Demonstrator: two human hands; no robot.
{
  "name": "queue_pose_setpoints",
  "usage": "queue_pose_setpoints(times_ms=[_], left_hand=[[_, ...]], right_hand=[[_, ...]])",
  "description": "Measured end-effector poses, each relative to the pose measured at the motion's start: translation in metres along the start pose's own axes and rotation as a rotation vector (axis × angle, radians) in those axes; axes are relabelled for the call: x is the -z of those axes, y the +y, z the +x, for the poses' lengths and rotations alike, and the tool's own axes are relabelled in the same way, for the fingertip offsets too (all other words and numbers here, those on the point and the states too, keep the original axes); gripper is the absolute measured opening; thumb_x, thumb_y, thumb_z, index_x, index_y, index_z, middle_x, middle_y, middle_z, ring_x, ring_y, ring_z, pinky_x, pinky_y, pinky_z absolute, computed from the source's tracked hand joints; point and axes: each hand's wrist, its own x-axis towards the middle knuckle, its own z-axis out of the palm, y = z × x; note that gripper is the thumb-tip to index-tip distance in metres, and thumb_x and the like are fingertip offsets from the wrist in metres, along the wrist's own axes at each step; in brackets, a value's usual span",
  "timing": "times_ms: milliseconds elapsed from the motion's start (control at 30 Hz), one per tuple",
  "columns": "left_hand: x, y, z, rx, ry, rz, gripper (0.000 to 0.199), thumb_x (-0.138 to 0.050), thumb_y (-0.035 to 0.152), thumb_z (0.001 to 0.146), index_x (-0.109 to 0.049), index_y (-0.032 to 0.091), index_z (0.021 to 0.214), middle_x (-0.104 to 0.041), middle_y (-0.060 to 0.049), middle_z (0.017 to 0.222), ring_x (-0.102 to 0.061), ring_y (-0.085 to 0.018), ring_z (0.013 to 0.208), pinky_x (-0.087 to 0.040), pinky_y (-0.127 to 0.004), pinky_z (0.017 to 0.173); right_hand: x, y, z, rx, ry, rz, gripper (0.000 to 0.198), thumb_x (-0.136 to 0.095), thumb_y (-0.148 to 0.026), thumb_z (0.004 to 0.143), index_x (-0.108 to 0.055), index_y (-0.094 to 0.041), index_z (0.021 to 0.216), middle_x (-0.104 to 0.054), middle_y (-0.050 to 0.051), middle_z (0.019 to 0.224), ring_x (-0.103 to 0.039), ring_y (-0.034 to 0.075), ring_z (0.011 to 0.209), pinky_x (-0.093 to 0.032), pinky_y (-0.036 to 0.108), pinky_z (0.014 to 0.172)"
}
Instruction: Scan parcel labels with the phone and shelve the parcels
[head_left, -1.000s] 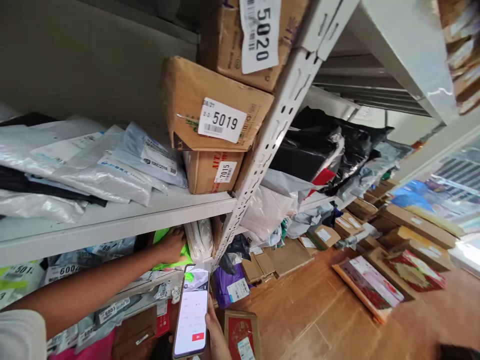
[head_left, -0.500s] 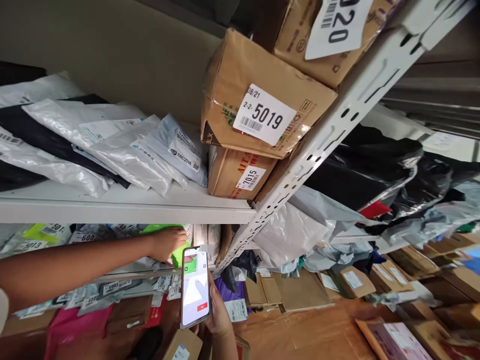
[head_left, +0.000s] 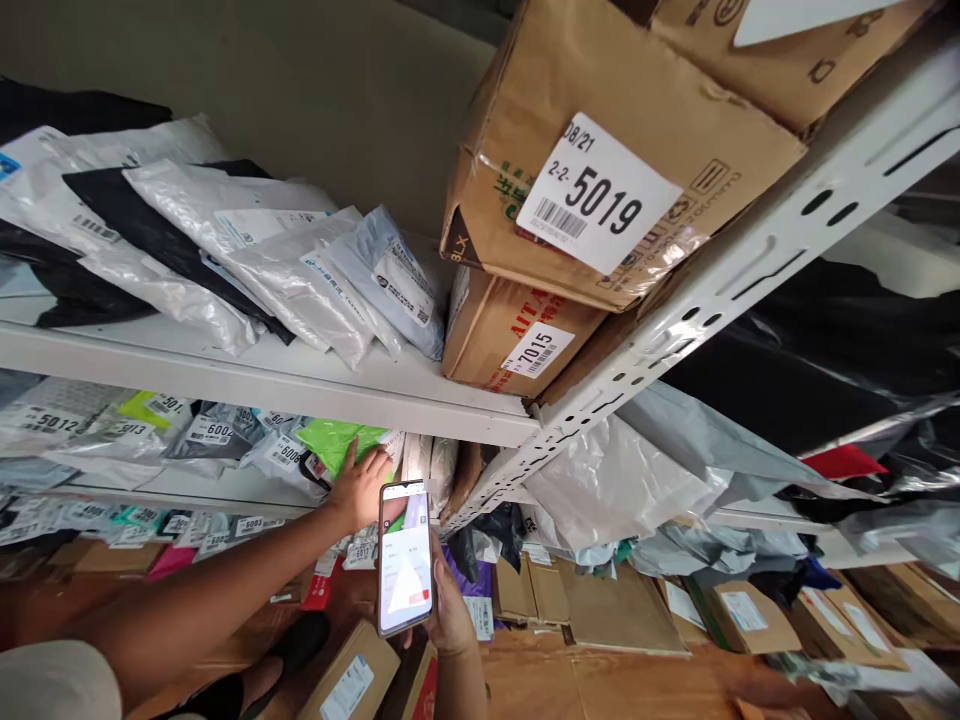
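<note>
White shelving (head_left: pixel 300 395), slotted upright (head_left: pixel 739 255), brown floor (head_left: pixel 600 685), grey backing (head_left: pixel 300 100), perhaps a wall

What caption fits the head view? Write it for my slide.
Left hand at a green parcel, right hand holding a phone, beside shelves of numbered parcels.

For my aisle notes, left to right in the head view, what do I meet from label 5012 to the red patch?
Label 5012, label 5013, left hand, phone, right hand, large white bag, red patch.
</note>
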Motion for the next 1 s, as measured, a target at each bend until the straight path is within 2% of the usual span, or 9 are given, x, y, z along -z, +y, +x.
queue_pose_setpoints(times_ms=[67, 167, 333, 533, 633, 767, 1000], left_hand=[[0.003, -0.003, -0.001, 0.021, 0.026, 0.003, 0.031, -0.050, 0.033, 0.085, -0.065, 0.015, 0.105, -0.063, -0.017, 0.118, -0.053, -0.033, 0.114, -0.011, -0.063, 0.115], [0.006, -0.004, -0.003, 0.044, 0.069, 0.007, 0.025, -0.051, 0.026, 0.082, -0.066, 0.015, 0.098, -0.063, -0.018, 0.116, -0.055, -0.034, 0.108, -0.011, -0.066, 0.114], [0.006, -0.012, -0.009, 0.015, 0.118, 0.007, 0.025, -0.051, 0.023, 0.080, -0.066, 0.012, 0.096, -0.063, -0.019, 0.112, -0.056, -0.035, 0.107, -0.010, -0.067, 0.114], [-0.002, -0.035, -0.017, -0.076, 0.152, 0.002, 0.025, -0.052, 0.026, 0.082, -0.068, 0.013, 0.096, -0.064, -0.016, 0.106, -0.057, -0.032, 0.109, -0.013, -0.061, 0.116], [-0.007, -0.042, -0.019, -0.086, 0.171, 0.005, 0.029, -0.056, 0.029, 0.080, -0.068, 0.012, 0.101, -0.064, -0.016, 0.103, -0.056, -0.033, 0.109, -0.018, -0.060, 0.116], [-0.009, -0.045, -0.020, -0.091, 0.178, 0.034, 0.032, -0.056, 0.032, 0.080, -0.069, 0.009, 0.098, -0.063, -0.017, 0.104, -0.055, -0.035, 0.106, -0.023, -0.060, 0.114], [-0.004, -0.043, -0.019, -0.104, 0.164, 0.029, 0.034, -0.055, 0.036, 0.082, -0.071, 0.013, 0.101, -0.064, -0.016, 0.099, -0.054, -0.034, 0.104, -0.024, -0.060, 0.112]], right_hand=[[-0.001, -0.003, 0.004, 0.000, -0.019, 0.006, 0.080, -0.072, -0.069, 0.063, -0.055, -0.024, 0.127, -0.073, 0.010, 0.092, -0.068, 0.031, 0.083, -0.056, 0.044, 0.062], [-0.005, -0.010, 0.011, 0.027, -0.030, 0.008, 0.075, -0.074, -0.068, 0.061, -0.060, -0.025, 0.121, -0.072, 0.009, 0.097, -0.067, 0.027, 0.080, -0.054, 0.039, 0.064], [-0.012, -0.021, 0.010, 0.033, -0.072, -0.033, 0.073, -0.072, -0.069, 0.063, -0.060, -0.024, 0.118, -0.071, 0.006, 0.088, -0.062, 0.020, 0.060, -0.045, 0.028, 0.046], [-0.021, -0.032, 0.011, -0.010, -0.153, -0.120, 0.069, -0.066, -0.071, 0.070, -0.057, -0.021, 0.117, -0.068, 0.002, 0.077, -0.058, 0.016, 0.049, -0.040, 0.023, 0.035], [-0.027, -0.038, 0.018, -0.002, -0.170, -0.153, 0.069, -0.062, -0.072, 0.073, -0.053, -0.021, 0.120, -0.068, 0.001, 0.075, -0.060, 0.015, 0.048, -0.042, 0.021, 0.033], [-0.033, -0.044, 0.026, -0.004, -0.208, -0.190, 0.074, -0.058, -0.073, 0.075, -0.048, -0.021, 0.127, -0.070, 0.003, 0.082, -0.061, 0.014, 0.046, -0.046, 0.021, 0.030], [-0.039, -0.047, 0.029, 0.018, -0.246, -0.211, 0.073, -0.055, -0.074, 0.076, -0.048, -0.021, 0.126, -0.071, 0.004, 0.086, -0.063, 0.014, 0.046, -0.047, 0.021, 0.029]])
